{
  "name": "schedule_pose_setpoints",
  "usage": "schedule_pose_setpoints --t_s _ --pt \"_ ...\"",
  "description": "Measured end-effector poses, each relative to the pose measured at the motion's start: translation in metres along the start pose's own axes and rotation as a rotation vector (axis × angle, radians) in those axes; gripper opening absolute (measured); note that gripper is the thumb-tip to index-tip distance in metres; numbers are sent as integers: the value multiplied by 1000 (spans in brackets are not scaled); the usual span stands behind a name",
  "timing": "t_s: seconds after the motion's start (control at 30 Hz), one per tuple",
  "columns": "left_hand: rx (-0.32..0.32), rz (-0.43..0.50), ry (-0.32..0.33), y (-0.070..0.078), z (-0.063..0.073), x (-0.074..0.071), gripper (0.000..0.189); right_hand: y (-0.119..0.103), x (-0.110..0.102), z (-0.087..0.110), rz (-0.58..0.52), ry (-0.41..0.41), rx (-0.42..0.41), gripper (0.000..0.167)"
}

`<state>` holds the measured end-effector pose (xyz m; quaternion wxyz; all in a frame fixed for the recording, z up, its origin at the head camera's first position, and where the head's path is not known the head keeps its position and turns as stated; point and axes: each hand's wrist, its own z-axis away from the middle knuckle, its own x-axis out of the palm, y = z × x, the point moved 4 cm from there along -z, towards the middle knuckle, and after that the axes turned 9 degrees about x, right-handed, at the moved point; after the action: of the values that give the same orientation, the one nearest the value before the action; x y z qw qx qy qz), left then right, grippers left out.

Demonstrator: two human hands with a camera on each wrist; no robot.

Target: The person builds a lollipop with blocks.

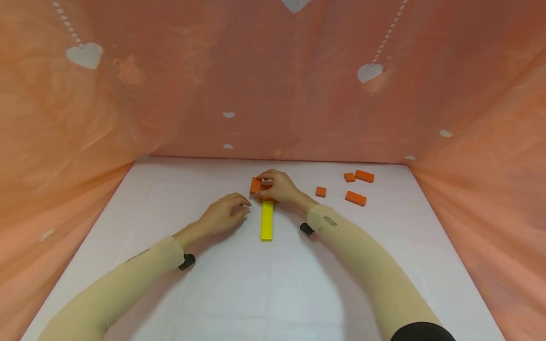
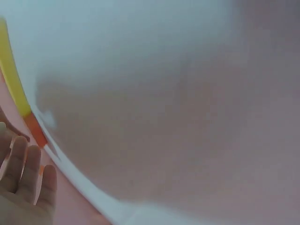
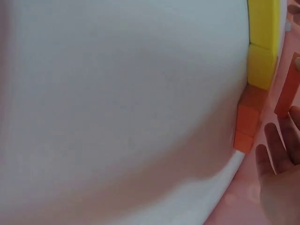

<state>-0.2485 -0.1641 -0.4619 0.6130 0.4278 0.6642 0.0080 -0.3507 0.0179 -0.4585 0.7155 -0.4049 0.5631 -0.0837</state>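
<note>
My right hand [image 1: 279, 187] is at the far end of a yellow strip of blocks [image 1: 266, 225] on the white table. It grips an orange block [image 3: 287, 89] between thumb and fingers, held off the tabletop in the right wrist view. Beneath that hand, other orange blocks [image 3: 247, 119] continue the row beyond the yellow blocks [image 3: 260, 63], partly hidden by the fingers in the head view. To the left of the strip, my left hand [image 1: 222, 214] has its fingers loosely extended with nothing in them. Its fingers [image 2: 32, 168] show at the lower left of its wrist view.
Right of the row lie a small orange block [image 1: 321, 192], a second small one [image 1: 350, 177] and two longer orange blocks, one farther back [image 1: 364, 176] and one nearer [image 1: 356, 198]. Pinkish-orange cloth [image 1: 277, 94] hangs behind and at both sides of the table.
</note>
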Motion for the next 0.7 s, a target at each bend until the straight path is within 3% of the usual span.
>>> schedule_pose_setpoints --t_s 0.23,0.47,0.7 --pt "-21 -57 21 -2 2 2 23 -3 8 0 14 -35 -1 55" --pt "-71 -86 44 -13 -12 -6 24 -4 10 1 26 -49 0 56" --pt "-47 -129 -1 -19 -25 -5 25 -3 14 0 36 -82 23 62"
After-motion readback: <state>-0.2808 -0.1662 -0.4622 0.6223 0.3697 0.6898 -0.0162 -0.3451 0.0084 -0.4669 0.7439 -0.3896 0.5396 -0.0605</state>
